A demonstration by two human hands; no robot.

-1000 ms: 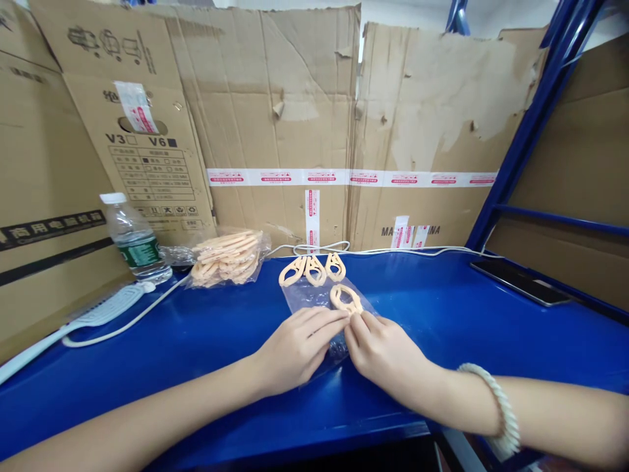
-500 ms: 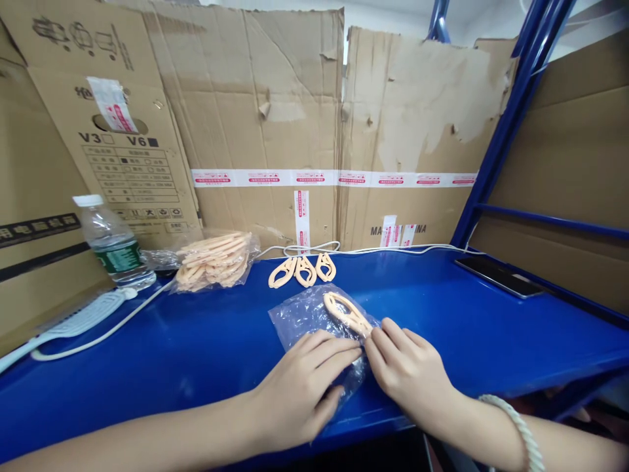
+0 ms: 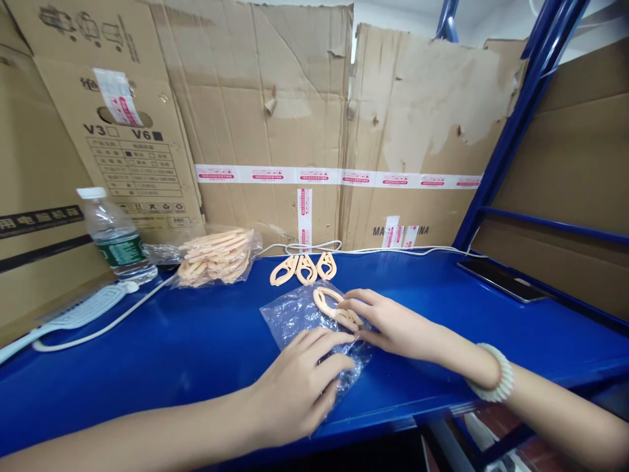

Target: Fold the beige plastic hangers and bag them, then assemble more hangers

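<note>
A peach plastic folding hanger [image 3: 322, 303] lies slanted on a clear plastic bag [image 3: 282, 314], near the front of the blue table. Whether the hanger is partly inside the bag, I cannot tell. My left hand [image 3: 299, 380] rests on the bag's near part, fingers stretched and a little apart. From the right, my right hand [image 3: 388, 321] reaches over the hanger's lower end, its fingers spread and their tips at the hanger. The thumb is lower, by the bag's edge. Just behind the bag, three similar hangers [image 3: 306, 269] lie in a row.
A clear bag of several peach hangers [image 3: 216, 259] sits at the back left. Beside it are a water bottle [image 3: 118, 239] and a pale blue fan-shaped thing [image 3: 88, 308]. A white cable [image 3: 393, 250] runs along the cardboard wall [image 3: 265, 131]. A dark phone [image 3: 501, 278] lies at right.
My right hand has released its pinch at the hanger's lower end and moved up, fingers spreading over it. The hanger and bag have shifted slightly left. My left hand stays on the bag.
</note>
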